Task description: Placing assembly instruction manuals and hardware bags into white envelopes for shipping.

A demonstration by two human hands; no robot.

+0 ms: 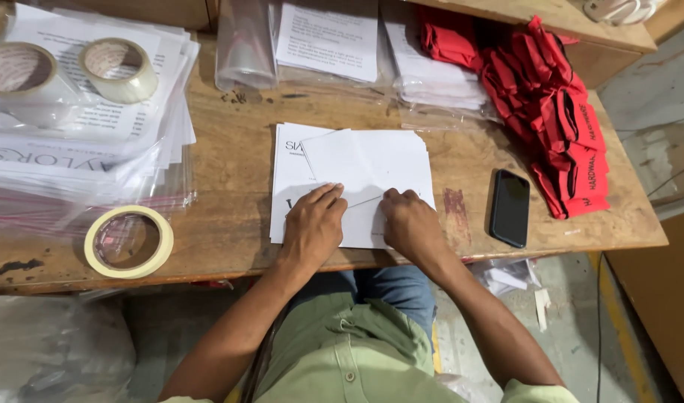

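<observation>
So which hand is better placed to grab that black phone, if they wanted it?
Probably the right hand: it presses the white paper on the side nearer the black phone, with bare wooden table between. The left hand is farther away.

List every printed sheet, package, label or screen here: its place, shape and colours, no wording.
Folded sheets: table centre, under both hands, white.
Bagged leaflets: left, white in clear plastic.
Instruction sheet: top centre, white rectangle.
Red cloth bags: right, black print.
Phone: right, black, screen dark.
</observation>
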